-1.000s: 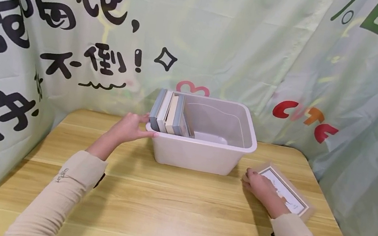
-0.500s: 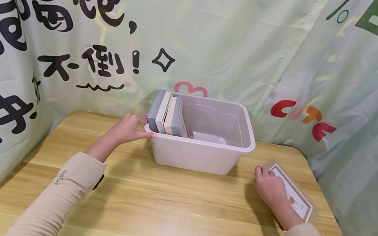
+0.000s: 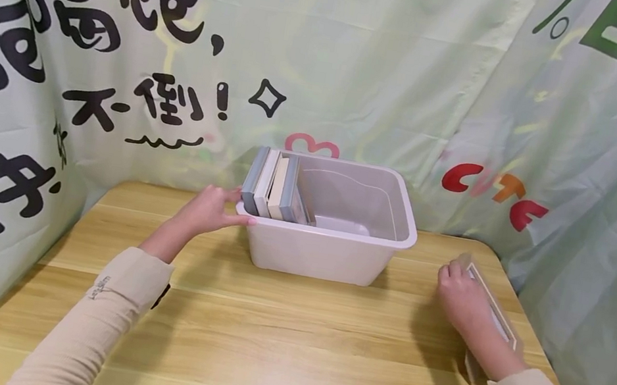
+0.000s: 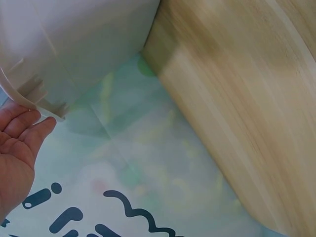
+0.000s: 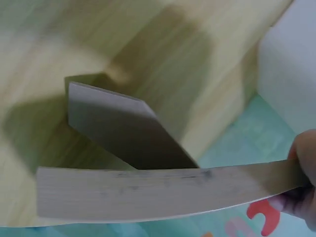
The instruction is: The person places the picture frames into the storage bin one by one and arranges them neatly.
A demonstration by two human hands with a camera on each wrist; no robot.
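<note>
A pale lilac-grey plastic bin [image 3: 323, 254] stands toward the back of the wooden table. My left hand [image 3: 210, 208] grips its left end, thumb in front and fingers farther back; the left wrist view shows the fingertips [image 4: 29, 118] at the rim. To the right of the bin, my right hand [image 3: 463, 299] holds a picture frame [image 3: 494, 300] by its upper end, tilted up on its long edge. The right wrist view shows the frame's wooden side [image 5: 148, 193] and the grey stand [image 5: 128, 123] folded out behind it.
Several flat, frame-like slabs [image 3: 266, 183], grey-blue, white and cream, stand upright at the bin's left end. A printed curtain [image 3: 361, 80] hangs close behind the wooden table [image 3: 285, 349] and along both sides.
My right hand has moved right with the picture frame and turned it from nearly flat to steeply tilted. The left hand stays at the bin.
</note>
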